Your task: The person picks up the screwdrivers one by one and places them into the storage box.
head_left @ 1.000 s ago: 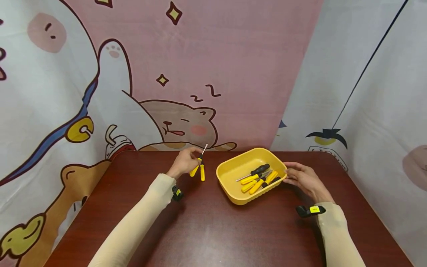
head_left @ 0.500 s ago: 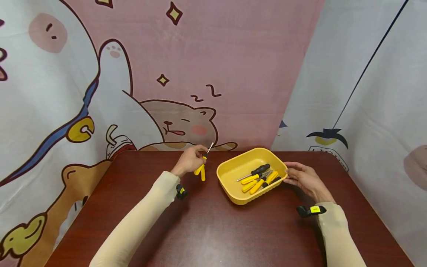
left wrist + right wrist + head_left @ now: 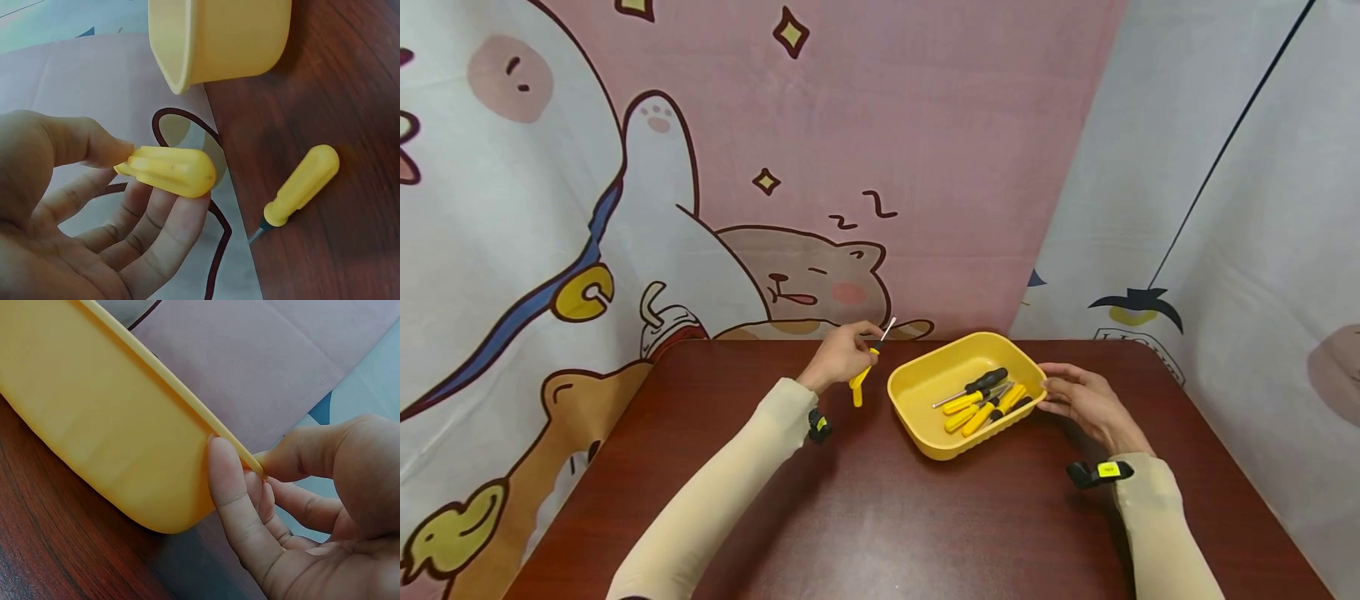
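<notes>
In the head view my left hand (image 3: 842, 357) is raised left of the yellow plastic bin (image 3: 916, 385). It pinches a small yellow-handled screwdriver (image 3: 175, 170) between thumb and fingers, the pale shaft pointing up and away. Below that hand, a second yellow-handled screwdriver (image 3: 306, 181) lies on the table. My right hand (image 3: 1090, 404) holds the bin by its right corner; in the right wrist view, thumb and fingertips (image 3: 226, 465) meet at the rim. Inside the bin rest several screwdrivers (image 3: 981, 408) with yellow or black handles.
The dark reddish-brown table (image 3: 880, 525) stretches toward me, in front of the bin. Behind its far edge hangs a cartoon-printed cloth (image 3: 955, 167), which also runs along both sides.
My left hand has moved right toward the bin, carrying the screwdriver away from the one left on the table. The right hand and the bin have stayed in place.
</notes>
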`<state>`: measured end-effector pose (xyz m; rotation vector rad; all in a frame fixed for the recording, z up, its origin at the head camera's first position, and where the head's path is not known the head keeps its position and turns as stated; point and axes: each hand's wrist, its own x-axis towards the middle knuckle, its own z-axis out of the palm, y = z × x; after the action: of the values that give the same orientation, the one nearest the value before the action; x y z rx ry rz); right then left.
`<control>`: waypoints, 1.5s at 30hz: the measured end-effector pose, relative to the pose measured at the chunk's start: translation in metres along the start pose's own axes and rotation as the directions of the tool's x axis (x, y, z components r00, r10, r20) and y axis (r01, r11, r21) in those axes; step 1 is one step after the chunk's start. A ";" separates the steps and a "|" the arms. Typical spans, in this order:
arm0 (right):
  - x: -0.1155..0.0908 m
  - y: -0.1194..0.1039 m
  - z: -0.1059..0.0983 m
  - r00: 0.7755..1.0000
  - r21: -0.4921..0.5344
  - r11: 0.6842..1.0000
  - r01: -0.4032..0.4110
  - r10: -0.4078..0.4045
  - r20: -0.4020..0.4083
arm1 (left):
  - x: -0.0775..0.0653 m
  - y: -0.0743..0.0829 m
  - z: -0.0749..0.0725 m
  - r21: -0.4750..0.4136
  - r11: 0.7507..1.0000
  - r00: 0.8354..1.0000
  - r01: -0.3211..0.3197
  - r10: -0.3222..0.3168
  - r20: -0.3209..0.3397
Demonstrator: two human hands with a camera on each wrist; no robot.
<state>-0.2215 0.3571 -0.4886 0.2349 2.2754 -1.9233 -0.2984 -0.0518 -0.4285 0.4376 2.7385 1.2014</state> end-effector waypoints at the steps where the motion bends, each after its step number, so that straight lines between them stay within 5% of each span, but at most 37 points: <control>1: 0.000 0.000 0.000 1.000 0.001 1.000 0.000 0.000 0.000 | 0.001 0.002 0.000 0.007 1.000 1.000 -0.004 0.004 0.005; 21: 0.000 0.001 -0.001 1.000 0.001 1.000 0.001 -0.001 -0.002 | 0.010 0.033 0.006 0.100 0.992 0.987 -0.073 0.057 0.149; 32: 0.002 0.000 -0.001 1.000 0.006 1.000 0.000 0.000 0.003 | 0.019 0.040 0.008 0.160 0.969 0.953 -0.190 0.143 0.269; 45: 0.001 0.001 -0.001 1.000 -0.001 1.000 -0.009 0.009 -0.004 | 0.028 0.058 0.022 0.233 0.945 0.937 -0.231 0.152 0.313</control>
<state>-0.2226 0.3579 -0.4896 0.2492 2.2735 -1.9195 -0.3080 0.0093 -0.4005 0.8588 2.6460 0.7253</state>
